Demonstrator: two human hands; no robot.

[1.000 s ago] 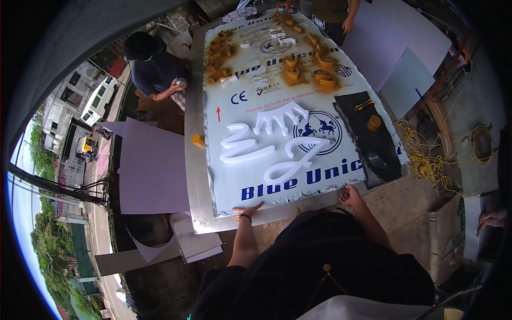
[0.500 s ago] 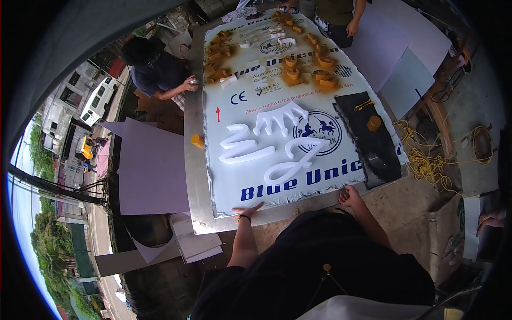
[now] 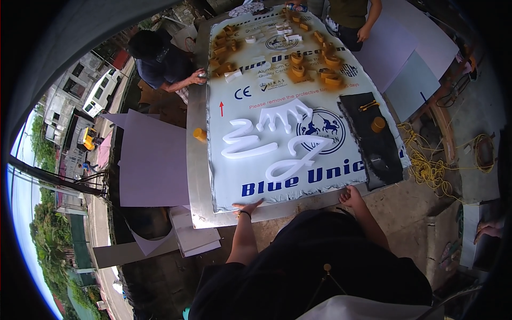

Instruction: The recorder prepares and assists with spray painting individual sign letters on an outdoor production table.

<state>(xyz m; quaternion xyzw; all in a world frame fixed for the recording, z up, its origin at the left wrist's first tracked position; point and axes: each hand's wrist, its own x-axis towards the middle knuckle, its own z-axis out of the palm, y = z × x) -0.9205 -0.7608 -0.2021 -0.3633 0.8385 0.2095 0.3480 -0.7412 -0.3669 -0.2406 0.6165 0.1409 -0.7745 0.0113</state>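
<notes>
A large white panel (image 3: 224, 189) printed in blue lies on a metal-topped table (image 3: 200, 213). My left hand (image 3: 246, 207) is at the near left edge of the panel, its thumb on top and its other fingers partly hidden. At the near edge further right, my right hand (image 3: 350, 196) is closed on the rim with its fingers curled. In front of my hands are white raised pieces: a crown shape (image 3: 285, 114), a wavy zigzag (image 3: 248, 141) and a looped curve (image 3: 296, 160). Several ochre-painted pieces (image 3: 330, 80) stand farther off among brown overspray.
A black strip (image 3: 373, 154) on the panel's right bears an ochre cup (image 3: 378, 125). Another ochre cup (image 3: 200, 134) stands at the left edge. One person (image 3: 165, 64) leans in at the left with a can (image 3: 202, 78); another person (image 3: 346, 16) stands far right. Yellow cord (image 3: 432, 165) lies at right.
The person at the left has leaned toward the table. The view has shifted slightly; my hands keep their places at the panel's near edge.
</notes>
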